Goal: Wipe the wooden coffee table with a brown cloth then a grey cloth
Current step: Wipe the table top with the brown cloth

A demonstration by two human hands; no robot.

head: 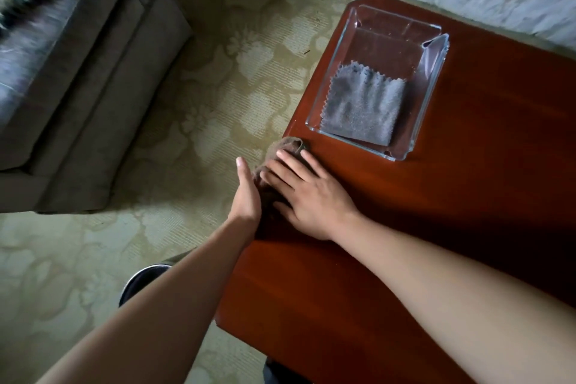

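Two hands work at the near-left edge of the wooden coffee table (467, 140).

1. Right hand (311, 196): it lies palm down on the table top with its fingers straight and spread. The fingers press flat on the brown cloth (285, 146) and do not curl round it.
2. Left hand (246, 193): it stands on edge just left of the right hand, beyond the table's rim and over the carpet (202, 103). Its fingers are straight and together, and the palm faces the cloth. Whether the palm touches the cloth cannot be told.
3. Brown cloth: it is bunched under the right hand's fingertips and between the two hands, at the table's edge. Part of it shows ahead of the fingertips.
4. Grey cloth (364, 106): it lies folded flat inside a clear glass tray (434, 65), ahead of the right hand and slightly to its right, apart from both hands.
5. Surroundings: a grey sofa (93, 87) stands well to the left of the left hand. A dark shoe (140, 284) shows below the left forearm.
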